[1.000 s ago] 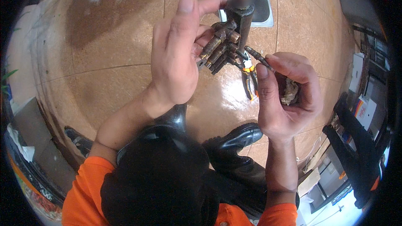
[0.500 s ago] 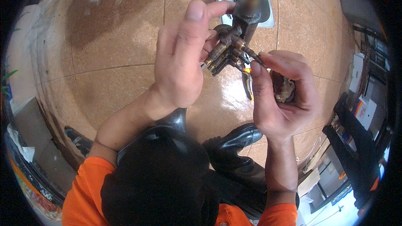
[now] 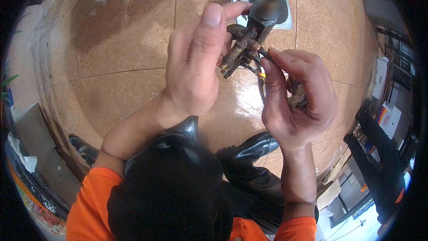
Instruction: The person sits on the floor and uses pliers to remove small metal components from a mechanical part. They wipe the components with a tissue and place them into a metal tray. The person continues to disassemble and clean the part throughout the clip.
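Note:
My left hand (image 3: 194,69) is closed around a dark, grimy metal fitting (image 3: 245,47) with several threaded stubs, its thumb raised along the near side. The fitting's upper end is a wide cylinder, blurred at the top. Between thumb and forefinger, my right hand (image 3: 301,93) pinches a thin dark rod (image 3: 266,55), whose far end meets a threaded stub on the fitting's right side. Whether it is inside the stub, I cannot tell. A crusty brownish lump (image 3: 297,97) shows behind the right fingers; whether it is held or lies beyond is hidden.
A steel tray (image 3: 286,15) with small dark rings stands on the tiled floor (image 3: 129,80) beyond the fitting. Yellow-and-black pliers (image 3: 262,80) lie beneath, partly hidden. My black boots (image 3: 249,149) are below. Another person's dark-clothed legs (image 3: 376,151) and boxes are at right.
My right hand has moved slightly up and left, bringing the rod closer to the fitting, so less of the rod shows. The left hand has shifted slightly to the right.

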The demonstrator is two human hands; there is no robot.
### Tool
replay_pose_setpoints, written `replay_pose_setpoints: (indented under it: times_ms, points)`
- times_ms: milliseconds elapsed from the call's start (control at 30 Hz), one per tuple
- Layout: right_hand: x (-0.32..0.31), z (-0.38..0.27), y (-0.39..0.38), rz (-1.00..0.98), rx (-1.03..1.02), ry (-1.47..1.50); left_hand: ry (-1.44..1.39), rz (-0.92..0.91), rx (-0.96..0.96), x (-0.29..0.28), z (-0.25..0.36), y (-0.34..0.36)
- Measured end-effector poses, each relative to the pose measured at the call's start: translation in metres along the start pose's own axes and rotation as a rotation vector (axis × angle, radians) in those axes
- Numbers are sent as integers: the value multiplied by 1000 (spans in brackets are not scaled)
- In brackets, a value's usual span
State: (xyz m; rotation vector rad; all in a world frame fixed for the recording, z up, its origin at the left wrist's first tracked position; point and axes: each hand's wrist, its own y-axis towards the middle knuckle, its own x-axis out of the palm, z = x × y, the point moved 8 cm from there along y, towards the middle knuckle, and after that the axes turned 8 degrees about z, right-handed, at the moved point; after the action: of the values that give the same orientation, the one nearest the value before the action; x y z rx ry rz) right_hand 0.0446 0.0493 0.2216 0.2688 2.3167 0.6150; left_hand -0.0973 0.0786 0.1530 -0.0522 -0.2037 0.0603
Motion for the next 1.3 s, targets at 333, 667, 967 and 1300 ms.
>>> replay_pose_setpoints:
  times_ms: [333,667,967,1300]
  points:
    - [13,4,-1,-151,17,-141,57,-2,50,0,3,2]
    - [8,-3,2,-58,-68,-75,51,-2,20,1,4,0]
    - [7,-5,2,-33,-141,-72,42,-14,41,0,6,1]
    - [6,-1,3,-60,-118,-31,52,-60,42,2,11,0]
